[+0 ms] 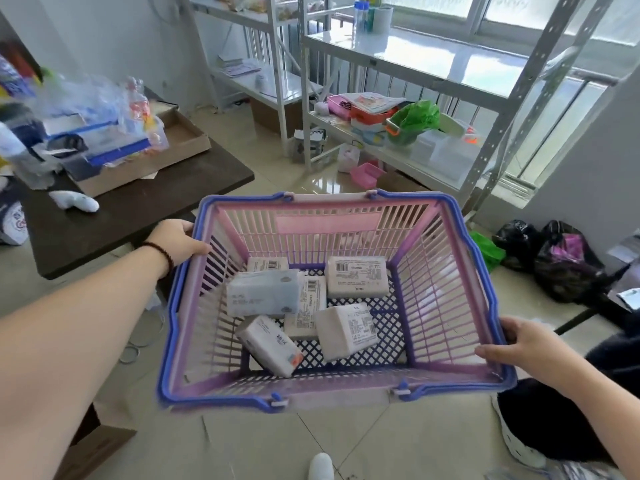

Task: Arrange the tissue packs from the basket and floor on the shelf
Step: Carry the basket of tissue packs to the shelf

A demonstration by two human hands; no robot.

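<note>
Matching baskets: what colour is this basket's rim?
Blue rim, pink slatted walls; head view.

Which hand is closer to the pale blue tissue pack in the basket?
Left. The left hand grips the pink and blue plastic basket's left rim, just up-left of the pale blue tissue pack. The right hand holds the opposite rim, across the basket.

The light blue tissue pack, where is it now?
In the head view, the light blue tissue pack lies inside the pink and blue basket, toward its left wall, resting on the white tissue packs around it.
</note>
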